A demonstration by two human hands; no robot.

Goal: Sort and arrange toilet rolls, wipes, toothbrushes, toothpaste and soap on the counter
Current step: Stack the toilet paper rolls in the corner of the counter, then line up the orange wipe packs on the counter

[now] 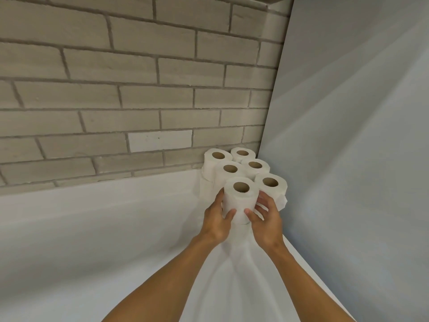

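Note:
Several white toilet rolls stand upright in a stacked cluster (pixel 232 169) in the far right corner of the white counter (pixel 92 228), their cardboard cores facing up. The nearest roll (pixel 240 198) sits at the front of the cluster, on the upper layer. My left hand (pixel 217 220) grips its left side, thumb on the front. My right hand (pixel 264 219) grips its right side, fingers curled round it, beside another roll (pixel 271 184). No wipes, toothbrushes, toothpaste or soap are in view.
A grey brick wall (pixel 139 89) runs along the back of the counter. A plain pale wall (pixel 348 135) closes off the right side, meeting the brick wall at the corner behind the rolls.

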